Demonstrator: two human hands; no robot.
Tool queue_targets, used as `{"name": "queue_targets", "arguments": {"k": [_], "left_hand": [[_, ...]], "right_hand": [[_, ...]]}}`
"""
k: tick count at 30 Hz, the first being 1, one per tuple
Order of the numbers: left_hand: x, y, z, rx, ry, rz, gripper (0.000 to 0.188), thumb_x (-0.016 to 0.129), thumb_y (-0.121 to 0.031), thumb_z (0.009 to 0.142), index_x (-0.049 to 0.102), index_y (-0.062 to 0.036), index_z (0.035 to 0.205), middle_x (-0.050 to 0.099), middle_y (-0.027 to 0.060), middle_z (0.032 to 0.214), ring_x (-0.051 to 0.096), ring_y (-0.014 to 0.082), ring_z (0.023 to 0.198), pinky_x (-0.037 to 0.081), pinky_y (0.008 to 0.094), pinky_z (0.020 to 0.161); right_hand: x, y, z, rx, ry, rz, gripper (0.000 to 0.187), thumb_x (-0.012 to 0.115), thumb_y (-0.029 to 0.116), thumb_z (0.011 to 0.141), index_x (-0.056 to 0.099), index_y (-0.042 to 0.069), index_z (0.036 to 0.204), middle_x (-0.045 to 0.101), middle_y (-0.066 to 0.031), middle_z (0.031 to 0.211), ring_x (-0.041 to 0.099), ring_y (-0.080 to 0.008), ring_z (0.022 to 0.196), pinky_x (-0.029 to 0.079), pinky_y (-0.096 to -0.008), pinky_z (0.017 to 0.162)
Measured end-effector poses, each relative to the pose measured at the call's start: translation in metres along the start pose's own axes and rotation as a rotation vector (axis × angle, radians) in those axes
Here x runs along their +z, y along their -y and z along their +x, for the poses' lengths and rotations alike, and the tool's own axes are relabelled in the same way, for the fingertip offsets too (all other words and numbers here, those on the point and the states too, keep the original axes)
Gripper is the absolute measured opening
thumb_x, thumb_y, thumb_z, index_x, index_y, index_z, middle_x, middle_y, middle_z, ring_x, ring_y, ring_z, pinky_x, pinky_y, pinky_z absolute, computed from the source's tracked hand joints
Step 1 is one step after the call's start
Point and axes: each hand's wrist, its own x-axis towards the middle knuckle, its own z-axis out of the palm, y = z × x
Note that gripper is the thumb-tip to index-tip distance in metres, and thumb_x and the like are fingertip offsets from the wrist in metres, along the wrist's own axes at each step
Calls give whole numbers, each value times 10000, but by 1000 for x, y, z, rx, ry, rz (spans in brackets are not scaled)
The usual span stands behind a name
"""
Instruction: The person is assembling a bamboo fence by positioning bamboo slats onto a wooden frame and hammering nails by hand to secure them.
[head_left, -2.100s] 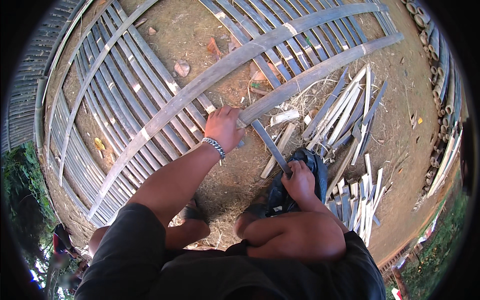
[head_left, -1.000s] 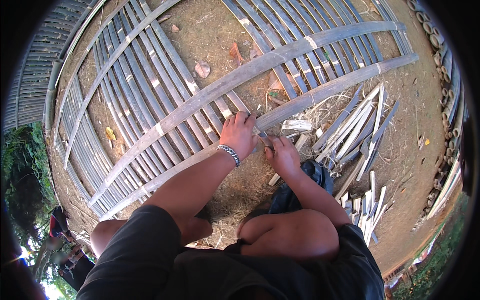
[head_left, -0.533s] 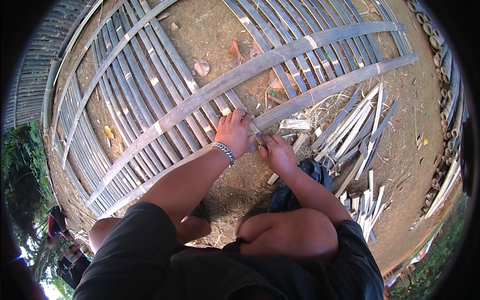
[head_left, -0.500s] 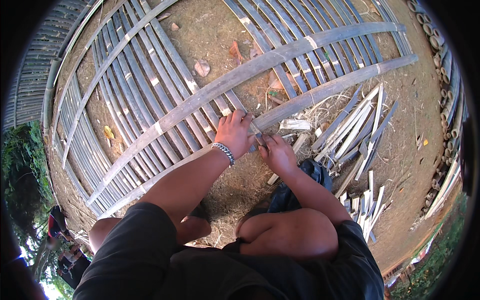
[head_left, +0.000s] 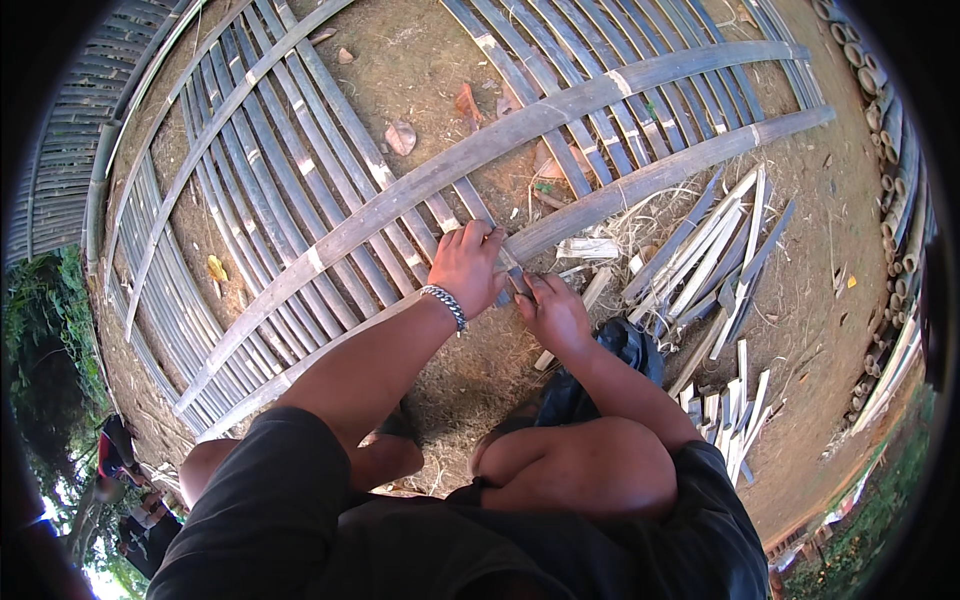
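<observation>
My left hand, with a chain bracelet at the wrist, is closed over a bamboo slat where it crosses the near rail of a bamboo lattice. Beside it, to the right and slightly nearer, my right hand has its fingers closed at the slat's near end, which shows as a short dark piece between the two hands. The fingertips partly hide how that end is gripped. A second curved rail runs across the slats farther off.
Split bamboo offcuts lie heaped on the dirt at the right, with shorter pieces nearer me. Bamboo poles are stacked along the right edge. Another slatted panel stands far left. A person is at the lower left.
Little differs. My right fingers have shifted very slightly toward me at the slat's end; my left hand stays on the slat.
</observation>
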Motion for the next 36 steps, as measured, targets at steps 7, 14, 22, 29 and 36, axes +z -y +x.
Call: {"name": "queue_targets", "arguments": {"k": [7,14,22,29,36], "left_hand": [[5,6,-2,39,-57,-5,663,793,-262,807,588,-35,1394,537,120,1255,566,314,1162,447,431,1047],[3,2,-1,40,-64,-7,681,814,-257,792,591,-27,1392,534,123,1298,550,328,1202,431,434,1073],[1,-10,-4,70,-129,-38,668,827,-267,782,609,-52,1375,538,111,1309,532,306,1233,412,442,1057],[4,-27,20,163,-198,-105,630,832,-231,770,630,-59,1341,556,110,1295,539,315,1199,416,448,1026],[4,-47,30,266,-232,-147,577,818,-212,775,639,-50,1300,563,130,1266,549,322,1177,413,457,1018]], "right_hand": [[-1,4,1,16,33,-18,383,769,192,842,709,38,1187,671,-128,1012,697,-341,892,580,-430,809],[-9,4,-3,19,14,-23,412,783,233,846,700,46,1203,672,-131,1032,690,-354,886,581,-431,814],[-71,-16,-42,378,-270,-9,357,793,202,860,712,49,1172,691,-163,984,678,-341,829,566,-429,764],[-147,-88,-40,586,-595,-198,282,760,83,852,718,6,1120,689,-173,984,663,-286,718,548,-410,699],[-170,-128,-33,652,-634,-180,309,753,77,841,719,5,1139,717,-178,988,690,-336,820,553,-425,796]]}}
